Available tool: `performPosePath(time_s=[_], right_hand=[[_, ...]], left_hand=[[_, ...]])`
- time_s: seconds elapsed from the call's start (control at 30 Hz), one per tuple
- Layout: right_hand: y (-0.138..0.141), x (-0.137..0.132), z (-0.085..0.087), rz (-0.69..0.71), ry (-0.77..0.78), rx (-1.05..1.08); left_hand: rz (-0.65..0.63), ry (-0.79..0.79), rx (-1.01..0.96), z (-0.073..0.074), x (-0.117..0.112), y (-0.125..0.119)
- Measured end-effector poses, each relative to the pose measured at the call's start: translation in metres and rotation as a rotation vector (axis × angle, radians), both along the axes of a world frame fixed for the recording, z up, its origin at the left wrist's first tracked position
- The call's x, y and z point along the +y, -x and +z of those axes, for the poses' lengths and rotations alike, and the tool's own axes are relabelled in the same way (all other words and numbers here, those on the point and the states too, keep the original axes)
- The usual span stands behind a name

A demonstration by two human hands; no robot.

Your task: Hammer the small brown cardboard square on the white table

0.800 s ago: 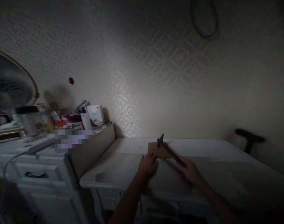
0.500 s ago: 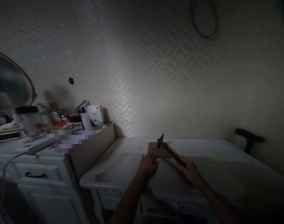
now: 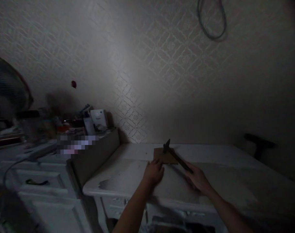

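The room is dim. My right hand [image 3: 196,179] grips the handle of a small dark hammer [image 3: 173,153], whose head hovers over a brown cardboard piece [image 3: 165,157] lying on a white table [image 3: 222,161]. My left hand [image 3: 153,173] rests on the table, fingertips at the near left edge of the cardboard. Both forearms reach in from the bottom of the view.
A white dresser [image 3: 40,171] to the left carries bottles, a white box [image 3: 98,119] and several other items, with a fan [image 3: 6,87] at the far left. A patterned wall stands behind the table. A dark handle-shaped object [image 3: 259,144] sits at the table's far right.
The hands and hammer have barely moved. The view has grown slightly darker on the left side.
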State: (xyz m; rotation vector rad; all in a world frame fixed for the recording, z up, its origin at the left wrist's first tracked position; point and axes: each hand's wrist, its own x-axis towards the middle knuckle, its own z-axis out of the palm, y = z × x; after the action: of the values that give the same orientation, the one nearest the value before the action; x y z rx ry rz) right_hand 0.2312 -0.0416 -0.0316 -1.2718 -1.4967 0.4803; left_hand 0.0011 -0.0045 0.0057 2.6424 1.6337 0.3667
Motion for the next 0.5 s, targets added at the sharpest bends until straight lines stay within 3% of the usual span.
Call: performPosePath(time_s=[0.5], right_hand=[[0.0009, -0.0019, 0.002, 0.039, 0.032, 0.056]], left_hand=[[0.004, -0.001, -0.005, -0.0016, 0.0015, 0.0006]])
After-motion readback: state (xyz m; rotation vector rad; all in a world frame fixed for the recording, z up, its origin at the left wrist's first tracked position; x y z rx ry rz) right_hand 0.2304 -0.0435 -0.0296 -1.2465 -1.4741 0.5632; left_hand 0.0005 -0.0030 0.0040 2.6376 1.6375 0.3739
